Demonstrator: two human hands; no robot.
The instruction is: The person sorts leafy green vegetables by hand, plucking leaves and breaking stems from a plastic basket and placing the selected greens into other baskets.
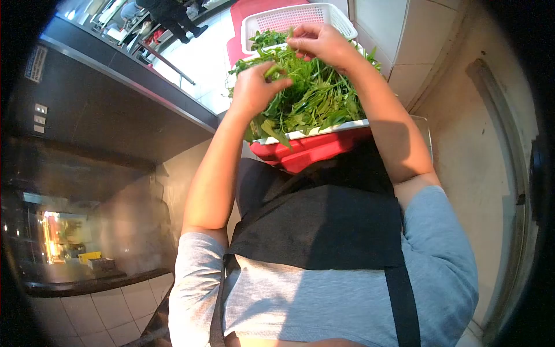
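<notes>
A large heap of leafy greens (324, 101) with long narrow leaves fills a white-rimmed tray (329, 128) in front of me. Over the heap's left side, my left hand (251, 89) is curled around a green stem (274, 70), thumb and fingers closed on it. My right hand (326, 46), higher and to the right, pinches a small green piece between thumb and fingertips. Just beyond the heap is a white perforated basket (341, 20) with some greens (269, 39) in it, close to my right hand.
Something red (312, 151) lies beneath the tray, and another red surface (260, 13) is behind the basket. A tiled wall (425, 34) rises at the right. To the left stands a dark metal counter or cabinet (115, 87). Another person (173, 17) in dark clothes stands farther off.
</notes>
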